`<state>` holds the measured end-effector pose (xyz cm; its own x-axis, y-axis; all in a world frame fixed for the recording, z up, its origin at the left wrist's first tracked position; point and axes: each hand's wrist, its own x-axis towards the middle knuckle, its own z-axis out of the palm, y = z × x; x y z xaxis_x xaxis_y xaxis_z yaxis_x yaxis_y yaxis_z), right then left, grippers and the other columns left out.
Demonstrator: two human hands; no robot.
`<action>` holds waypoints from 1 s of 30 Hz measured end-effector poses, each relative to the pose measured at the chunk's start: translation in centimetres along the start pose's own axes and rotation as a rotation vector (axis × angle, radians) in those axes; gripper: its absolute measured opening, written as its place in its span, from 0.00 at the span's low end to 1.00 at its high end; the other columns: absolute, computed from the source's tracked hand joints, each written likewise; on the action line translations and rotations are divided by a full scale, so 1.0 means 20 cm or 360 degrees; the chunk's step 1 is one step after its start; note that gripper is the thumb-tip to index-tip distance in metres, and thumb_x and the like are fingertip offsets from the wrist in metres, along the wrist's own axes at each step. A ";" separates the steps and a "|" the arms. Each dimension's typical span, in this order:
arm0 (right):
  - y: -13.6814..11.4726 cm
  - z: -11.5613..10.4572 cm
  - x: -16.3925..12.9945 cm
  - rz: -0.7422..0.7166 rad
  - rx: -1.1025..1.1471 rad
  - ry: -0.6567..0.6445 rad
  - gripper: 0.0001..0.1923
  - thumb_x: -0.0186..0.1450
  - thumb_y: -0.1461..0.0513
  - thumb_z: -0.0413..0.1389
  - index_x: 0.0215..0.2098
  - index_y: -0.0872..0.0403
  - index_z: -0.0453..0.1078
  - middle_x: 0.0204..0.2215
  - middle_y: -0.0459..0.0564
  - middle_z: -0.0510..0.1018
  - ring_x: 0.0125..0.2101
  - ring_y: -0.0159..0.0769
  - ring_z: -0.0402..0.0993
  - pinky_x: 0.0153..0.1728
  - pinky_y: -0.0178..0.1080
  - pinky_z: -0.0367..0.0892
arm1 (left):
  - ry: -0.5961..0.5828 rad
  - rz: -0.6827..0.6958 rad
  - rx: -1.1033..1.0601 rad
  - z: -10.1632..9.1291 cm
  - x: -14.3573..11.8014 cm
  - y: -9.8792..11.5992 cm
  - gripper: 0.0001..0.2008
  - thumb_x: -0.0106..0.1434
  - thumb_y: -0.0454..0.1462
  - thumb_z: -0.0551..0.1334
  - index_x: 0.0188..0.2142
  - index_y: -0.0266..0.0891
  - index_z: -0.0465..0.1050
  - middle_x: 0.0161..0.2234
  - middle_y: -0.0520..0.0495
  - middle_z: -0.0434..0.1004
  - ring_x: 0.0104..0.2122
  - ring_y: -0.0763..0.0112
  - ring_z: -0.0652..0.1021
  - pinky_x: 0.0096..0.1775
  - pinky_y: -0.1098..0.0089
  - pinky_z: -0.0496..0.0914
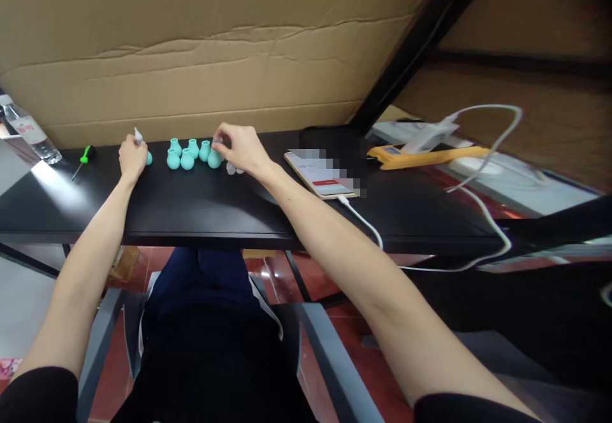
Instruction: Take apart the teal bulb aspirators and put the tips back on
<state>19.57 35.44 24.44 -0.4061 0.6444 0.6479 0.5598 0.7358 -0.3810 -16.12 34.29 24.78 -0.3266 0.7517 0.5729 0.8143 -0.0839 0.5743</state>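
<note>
Several small teal rubber bulbs (187, 154) stand in a cluster at the far side of the black table (201, 213). My left hand (131, 157) is closed around one teal bulb with a white nozzle sticking up from it, just left of the cluster. My right hand (241, 147) reaches to the right end of the cluster, its fingertips pinching a small clear piece at the rightmost teal bulb (215, 158). A couple of small clear pieces (233, 169) lie on the table under that hand.
A green-handled screwdriver (82, 159) and a water bottle (29, 131) are at the far left. A phone (321, 178) with a white cable (363, 222) lies right of my hand, then a yellow device (421, 155). A cardboard wall (215, 47) backs the table.
</note>
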 end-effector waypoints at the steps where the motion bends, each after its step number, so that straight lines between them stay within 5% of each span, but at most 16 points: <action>1: 0.00 0.00 0.00 0.0000 -0.0019 -0.0025 0.07 0.75 0.60 0.65 0.51 0.49 0.82 0.48 0.59 0.92 0.50 0.61 0.87 0.60 0.59 0.78 | 0.0031 -0.0109 0.0048 0.00 -0.01 0.02 0.06 0.81 0.43 0.62 0.48 0.48 0.78 0.51 0.38 0.90 0.62 0.43 0.89 0.66 0.45 0.84; 7: 0.02 0.01 0.00 -0.0025 -0.0061 -0.0091 0.10 0.73 0.65 0.65 0.51 0.49 0.79 0.46 0.57 0.92 0.48 0.59 0.88 0.56 0.55 0.80 | 0.0031 -0.0184 0.0093 -0.01 -0.06 0.11 0.09 0.82 0.45 0.62 0.54 0.49 0.81 0.54 0.37 0.91 0.66 0.41 0.88 0.69 0.40 0.83; 15: 0.02 0.01 0.02 -0.0060 -0.0159 -0.0193 0.14 0.69 0.66 0.64 0.53 0.50 0.78 0.49 0.60 0.90 0.46 0.58 0.86 0.56 0.56 0.80 | -0.0010 -0.0236 0.0162 -0.01 -0.07 0.12 0.03 0.79 0.37 0.65 0.47 0.47 0.78 0.57 0.37 0.90 0.64 0.40 0.89 0.71 0.40 0.81; 30: 0.01 -0.02 0.01 0.0092 -0.0248 -0.0220 0.07 0.75 0.63 0.66 0.49 0.51 0.85 0.48 0.59 0.94 0.51 0.62 0.90 0.60 0.57 0.80 | 0.0017 -0.0257 0.0168 0.01 -0.08 0.14 0.02 0.79 0.37 0.65 0.47 0.47 0.77 0.58 0.34 0.89 0.68 0.37 0.87 0.75 0.35 0.78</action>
<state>19.89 35.68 24.79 -0.4594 0.7150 0.5271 0.6856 0.6627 -0.3014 -13.22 32.92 25.33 -0.4619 0.7427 0.4848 0.7964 0.1066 0.5953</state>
